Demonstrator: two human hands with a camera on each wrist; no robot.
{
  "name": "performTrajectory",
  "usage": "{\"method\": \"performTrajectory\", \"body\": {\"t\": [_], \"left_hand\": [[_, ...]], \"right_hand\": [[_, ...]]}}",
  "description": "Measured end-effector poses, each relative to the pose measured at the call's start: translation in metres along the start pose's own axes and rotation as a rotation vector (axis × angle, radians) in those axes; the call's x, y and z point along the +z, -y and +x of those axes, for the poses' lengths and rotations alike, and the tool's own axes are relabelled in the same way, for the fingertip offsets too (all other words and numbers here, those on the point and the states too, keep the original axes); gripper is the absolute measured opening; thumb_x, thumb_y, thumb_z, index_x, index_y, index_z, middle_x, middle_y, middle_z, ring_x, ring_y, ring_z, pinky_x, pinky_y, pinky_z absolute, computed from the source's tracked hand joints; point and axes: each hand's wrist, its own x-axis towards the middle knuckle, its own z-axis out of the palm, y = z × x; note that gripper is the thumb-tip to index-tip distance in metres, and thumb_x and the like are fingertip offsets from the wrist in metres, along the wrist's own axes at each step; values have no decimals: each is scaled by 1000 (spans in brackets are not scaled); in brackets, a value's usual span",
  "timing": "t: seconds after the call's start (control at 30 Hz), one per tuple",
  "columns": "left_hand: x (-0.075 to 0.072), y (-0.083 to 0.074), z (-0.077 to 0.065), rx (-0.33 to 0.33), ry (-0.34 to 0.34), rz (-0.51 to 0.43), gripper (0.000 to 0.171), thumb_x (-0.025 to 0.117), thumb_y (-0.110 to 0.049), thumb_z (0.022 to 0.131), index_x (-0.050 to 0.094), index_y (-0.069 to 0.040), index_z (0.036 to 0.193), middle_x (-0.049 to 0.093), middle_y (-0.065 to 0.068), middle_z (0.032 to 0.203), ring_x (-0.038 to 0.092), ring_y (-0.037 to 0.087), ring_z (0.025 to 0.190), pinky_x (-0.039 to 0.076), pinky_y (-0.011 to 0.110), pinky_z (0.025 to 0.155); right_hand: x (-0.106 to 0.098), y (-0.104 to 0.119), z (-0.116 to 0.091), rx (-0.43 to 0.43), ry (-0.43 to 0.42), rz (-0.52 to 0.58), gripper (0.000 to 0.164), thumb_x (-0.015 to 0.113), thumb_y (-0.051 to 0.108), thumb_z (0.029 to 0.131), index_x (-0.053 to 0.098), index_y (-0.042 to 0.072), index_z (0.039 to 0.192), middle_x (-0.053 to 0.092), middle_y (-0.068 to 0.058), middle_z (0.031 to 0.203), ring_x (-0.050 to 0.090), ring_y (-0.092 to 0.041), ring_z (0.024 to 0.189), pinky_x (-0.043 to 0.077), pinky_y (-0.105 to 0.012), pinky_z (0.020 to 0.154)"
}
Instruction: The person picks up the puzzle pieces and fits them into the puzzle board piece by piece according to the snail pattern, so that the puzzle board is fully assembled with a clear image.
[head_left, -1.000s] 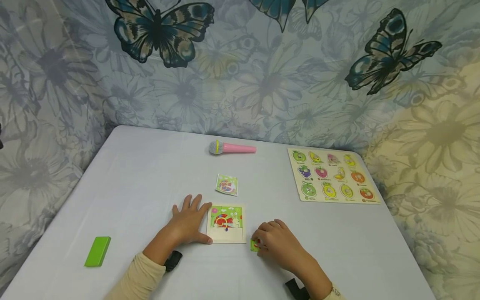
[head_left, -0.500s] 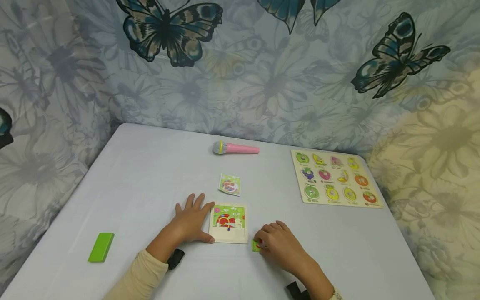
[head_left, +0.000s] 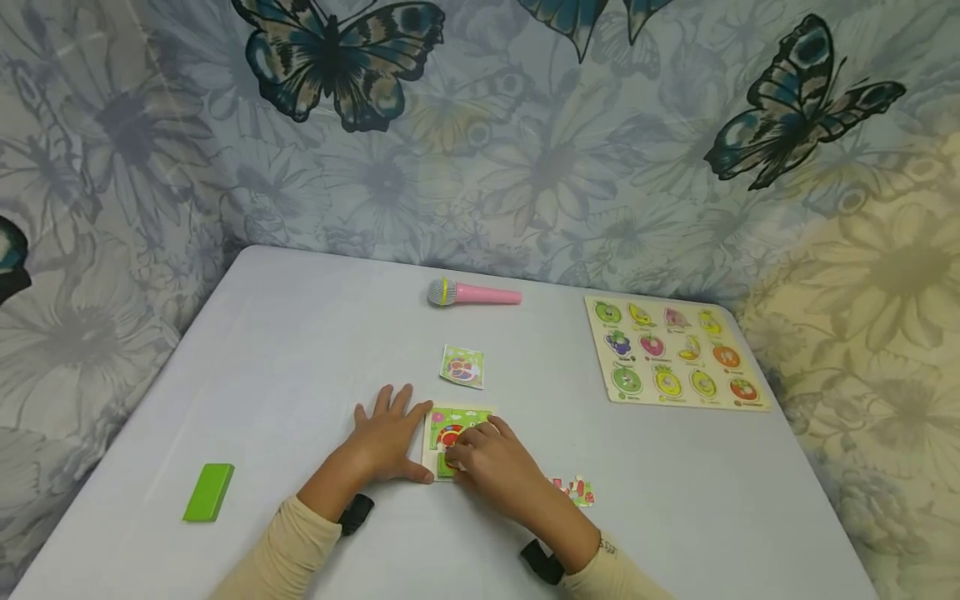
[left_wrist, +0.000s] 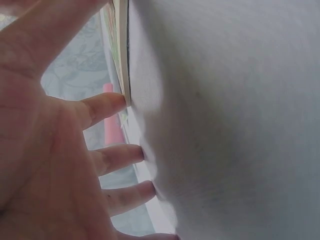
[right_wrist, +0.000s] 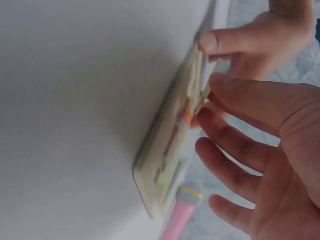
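Small square puzzle board (head_left: 456, 442), near centre of the white worktop (head_left: 300, 350): a thin, flat, rigid wooden tray with a pale raised frame and a bright picture of green grass and a red shape; judged light, stiff, prone to skate on the smooth worktop unless braced, best held by its edges. Puzzle piece (head_left: 447, 463), green, small and flat, at the near-left part of the board under the right fingers; judged very light, hard-edged, best pinched by its sides between thumb and fingertips and laid in flat. Left hand (head_left: 386, 442): palm down on the worktop just left of the board, fingers spread and straight, forefinger and thumb against the board's left edge, gripping nothing; the left wrist view shows a fingertip (left_wrist: 112, 102) touching the board's edge. Right hand (head_left: 487, 458): reaches in from the near right and lies over the board's near half, fingers bent, fingertips on or pinching the piece; the right wrist view shows the thumb (right_wrist: 250, 100) at the board's face, but whether the piece is gripped or only pressed cannot be told. Loose pieces (head_left: 576, 490): a small pink and green cluster near right of the board. Picture card (head_left: 462, 367): just beyond the board. Pink toy microphone (head_left: 474, 293): further off. Fruit peg board (head_left: 675, 352): far right. Green block (head_left: 209, 492): near left.
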Motion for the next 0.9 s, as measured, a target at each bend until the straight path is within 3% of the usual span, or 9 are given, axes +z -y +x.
{"method": "performTrajectory", "body": {"t": [0.6, 0.9], "left_hand": [[-5, -3, 1, -6, 10, 11, 102, 88, -50, 62, 43, -13, 146, 25, 21, 155, 17, 45, 141, 21, 78, 99], [-3, -3, -1, 1, 12, -13, 101, 88, -49, 62, 44, -13, 145, 25, 22, 155, 16, 46, 142, 20, 79, 98]], "right_hand": [[13, 7, 8, 4, -60, -93, 7, 76, 24, 83, 76, 22, 90, 68, 6, 96, 61, -17, 96, 44, -47, 102], [9, 5, 2, 2, -3, -54, 12, 76, 27, 84, 76, 25, 95, 67, 9, 100, 60, -17, 101, 43, -47, 101]]}}
